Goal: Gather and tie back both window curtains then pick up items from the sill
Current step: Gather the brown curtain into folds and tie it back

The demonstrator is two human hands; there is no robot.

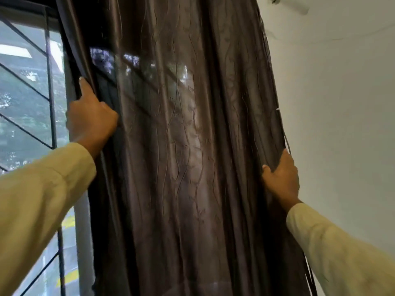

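Note:
A dark brown curtain (181,146) with a wavy vine pattern hangs in front of me and fills the middle of the view. My left hand (89,118) grips its left edge, with the thumb pointing up along the hem. My right hand (280,178) grips the right edge lower down, fingers curled round the bunched folds. Both arms wear pale yellow sleeves. Light from the window shows through the fabric. The sill and the other curtain are out of view.
The window (25,92) with dark diagonal grille bars is uncovered at the left. A white wall (342,103) stands close on the right. A white fixture (288,5) sits high on the wall at the top right.

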